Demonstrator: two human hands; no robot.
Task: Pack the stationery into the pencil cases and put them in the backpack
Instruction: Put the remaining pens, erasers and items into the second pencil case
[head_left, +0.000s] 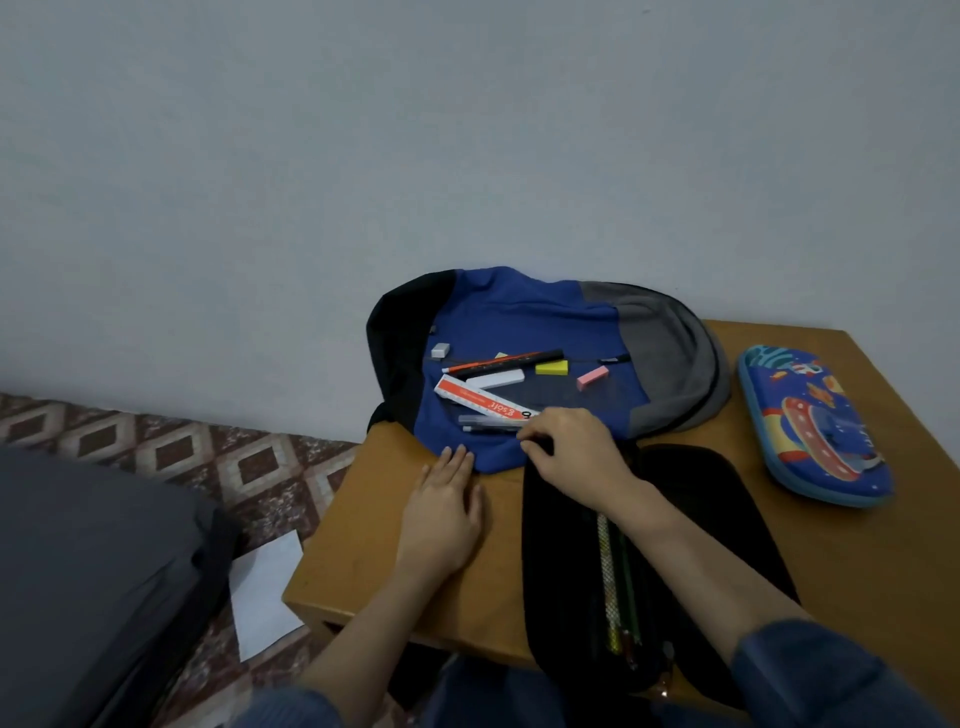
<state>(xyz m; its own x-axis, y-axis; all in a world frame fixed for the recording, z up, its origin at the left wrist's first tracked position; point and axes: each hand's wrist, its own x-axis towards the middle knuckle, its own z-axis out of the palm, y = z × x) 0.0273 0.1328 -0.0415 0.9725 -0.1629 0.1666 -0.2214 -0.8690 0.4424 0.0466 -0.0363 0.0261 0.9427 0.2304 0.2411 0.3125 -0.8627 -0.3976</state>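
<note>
Single head-worn wide-angle view. Looks forward and down from over near table (363, 545) edge toward backpack (519, 312), which lies just right of frame centre. Close range: forearms enter from bottom edge, left hand (441, 514) just in front of backpack, right hand (566, 452) at backpack's near edge. Wall (467, 130) behind backpack fills upper half. Patterned floor (208, 457) left of backpack, lower. Blue pencil case (815, 426) right of backpack, near right frame edge.
</note>
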